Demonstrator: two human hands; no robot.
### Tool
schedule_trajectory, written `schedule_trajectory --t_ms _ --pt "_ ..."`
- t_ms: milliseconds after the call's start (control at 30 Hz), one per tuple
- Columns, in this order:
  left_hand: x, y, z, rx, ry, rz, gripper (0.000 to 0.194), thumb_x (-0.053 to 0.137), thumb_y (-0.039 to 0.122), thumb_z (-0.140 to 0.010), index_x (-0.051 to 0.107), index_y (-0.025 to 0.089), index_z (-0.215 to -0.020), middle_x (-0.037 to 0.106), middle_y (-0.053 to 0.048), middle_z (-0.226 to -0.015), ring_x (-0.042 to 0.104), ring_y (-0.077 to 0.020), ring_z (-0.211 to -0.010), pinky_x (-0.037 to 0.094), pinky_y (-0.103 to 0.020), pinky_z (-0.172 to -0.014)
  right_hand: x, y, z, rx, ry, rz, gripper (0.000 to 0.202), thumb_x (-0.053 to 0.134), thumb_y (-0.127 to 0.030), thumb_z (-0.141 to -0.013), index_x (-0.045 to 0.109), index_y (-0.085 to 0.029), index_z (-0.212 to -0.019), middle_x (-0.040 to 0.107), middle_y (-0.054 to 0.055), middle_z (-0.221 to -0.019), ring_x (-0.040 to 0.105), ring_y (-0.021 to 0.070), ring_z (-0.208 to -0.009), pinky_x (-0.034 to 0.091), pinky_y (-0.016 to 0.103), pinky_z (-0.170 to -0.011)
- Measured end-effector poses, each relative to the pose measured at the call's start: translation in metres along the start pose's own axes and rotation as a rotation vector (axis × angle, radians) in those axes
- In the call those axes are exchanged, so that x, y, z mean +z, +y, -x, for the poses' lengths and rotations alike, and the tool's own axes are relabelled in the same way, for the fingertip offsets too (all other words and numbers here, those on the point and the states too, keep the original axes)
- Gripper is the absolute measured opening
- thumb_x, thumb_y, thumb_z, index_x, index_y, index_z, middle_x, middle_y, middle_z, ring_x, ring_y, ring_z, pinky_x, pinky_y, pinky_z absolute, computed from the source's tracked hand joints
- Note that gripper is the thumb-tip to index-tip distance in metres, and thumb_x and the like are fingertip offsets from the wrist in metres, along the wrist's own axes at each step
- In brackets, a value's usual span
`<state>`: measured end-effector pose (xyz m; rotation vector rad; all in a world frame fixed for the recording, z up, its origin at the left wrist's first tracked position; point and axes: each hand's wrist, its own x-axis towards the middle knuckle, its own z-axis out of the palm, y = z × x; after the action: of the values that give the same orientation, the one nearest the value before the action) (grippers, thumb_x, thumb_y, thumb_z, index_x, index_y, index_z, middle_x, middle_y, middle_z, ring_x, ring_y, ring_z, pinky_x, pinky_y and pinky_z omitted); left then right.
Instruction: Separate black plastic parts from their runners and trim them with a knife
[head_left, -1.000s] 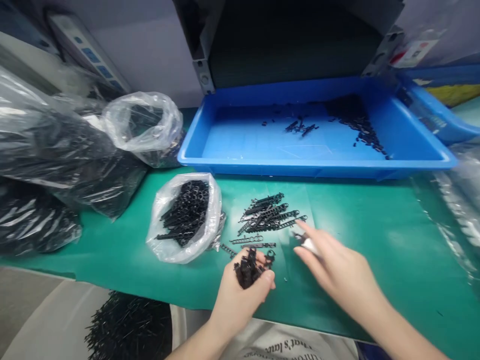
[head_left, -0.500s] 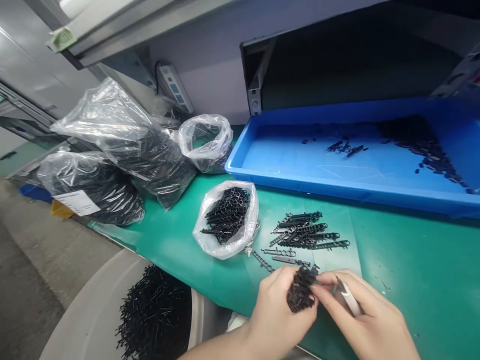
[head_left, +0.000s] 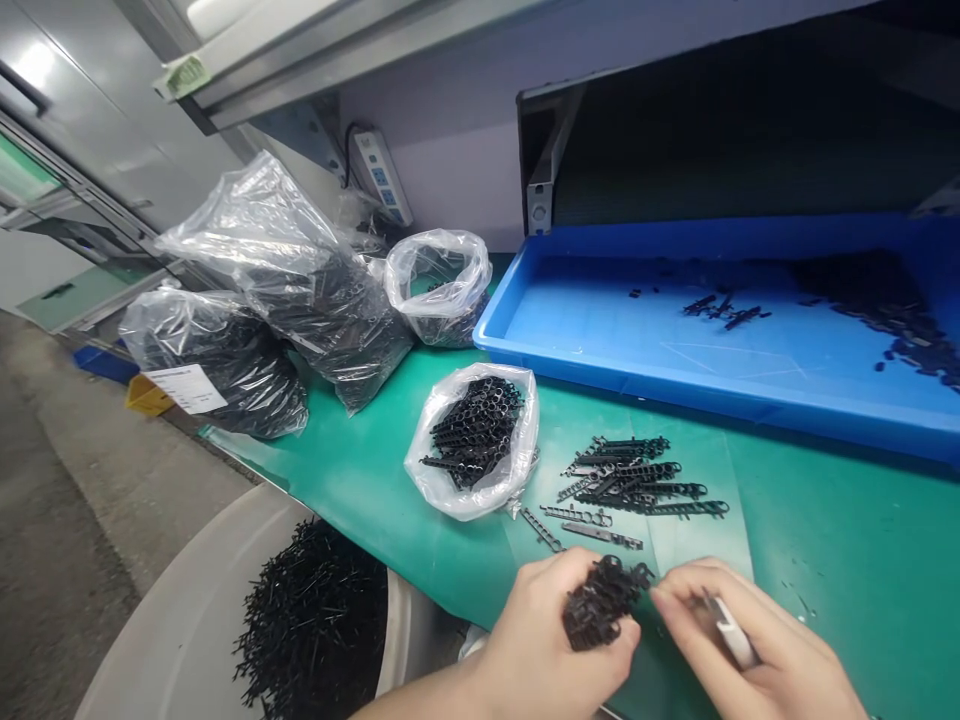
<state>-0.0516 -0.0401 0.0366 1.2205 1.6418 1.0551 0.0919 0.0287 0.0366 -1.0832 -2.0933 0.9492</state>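
My left hand (head_left: 536,635) is closed around a bundle of black plastic strips (head_left: 604,600), whose looped ends stick up above the fingers. Just right of the bundle is my right hand (head_left: 757,640), thumb and forefinger pinched together. A small white-handled knife (head_left: 733,632) with a dark pointed tip lies inside its curled fingers. Whether anything tiny sits in the pinch is not visible. Beyond both hands, a loose pile of black strips (head_left: 637,475) rests on the green tabletop (head_left: 360,470). To its left stands an opened clear bag (head_left: 424,480) full of similar strips.
A long blue tray (head_left: 592,370) at the back right holds small black parts. Several filled plastic bags (head_left: 345,320) stand back left. Below the table's left edge is a big pale tub (head_left: 187,620) of black pieces. A metal shelf frame (head_left: 360,60) overhangs the table.
My right hand has drawn away to the right from the bundle, leaving a gap. The bundle tilts more to the right in my left hand. The whole view has shifted slightly.
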Motion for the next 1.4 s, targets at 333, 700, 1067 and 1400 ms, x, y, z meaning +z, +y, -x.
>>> schedule_trajectory --t_ms 333,700,1067,1400 --pt "-0.128 0.005 -0.058 0.142 0.404 -0.551 0.020 0.049 0.033 -0.082 0.056 0.020 -0.096 0.062 -0.005 -0.097 0.057 -0.0228 -0.093 0.043 -0.031 -0.081 -0.038 0.040 -0.002 0.176 -0.048 0.225 0.024 0.052 -0.047 -0.078 0.057 -0.025 -0.070 0.060 -0.003 -0.058 0.052 0.0142 -0.040 0.044 0.021 -0.038" --pt "-0.116 -0.003 -0.084 0.260 -0.043 -0.824 0.055 0.056 0.043 -0.077 0.041 0.015 -0.122 0.048 -0.015 -0.128 0.043 -0.0283 -0.118 0.034 -0.042 -0.098 -0.015 0.024 -0.010 0.072 -0.174 0.169 0.033 0.039 -0.043 -0.086 0.046 -0.023 -0.060 0.051 -0.004 -0.050 0.049 0.0145 -0.044 0.040 0.021 -0.043" --pt "-0.123 0.018 -0.114 0.205 -0.074 -1.152 0.053 0.045 0.050 -0.080 0.048 0.010 -0.115 0.055 -0.021 -0.113 0.051 -0.0382 -0.104 0.043 -0.046 -0.080 -0.040 0.047 -0.034 0.231 -0.099 0.406 0.018 0.042 -0.019 -0.085 0.055 -0.018 -0.098 0.060 0.009 -0.096 0.059 0.0226 -0.086 0.046 0.031 -0.072" --pt "-0.086 0.034 -0.068 0.541 0.325 -1.265 0.044 0.039 0.047 -0.086 0.053 0.012 -0.108 0.052 -0.018 -0.118 0.048 -0.0368 -0.107 0.042 -0.048 -0.082 -0.043 0.054 -0.043 0.316 -0.263 0.438 0.007 0.059 -0.014 -0.078 0.058 -0.017 -0.084 0.055 0.007 -0.089 0.057 0.0219 -0.079 0.043 0.030 -0.067"
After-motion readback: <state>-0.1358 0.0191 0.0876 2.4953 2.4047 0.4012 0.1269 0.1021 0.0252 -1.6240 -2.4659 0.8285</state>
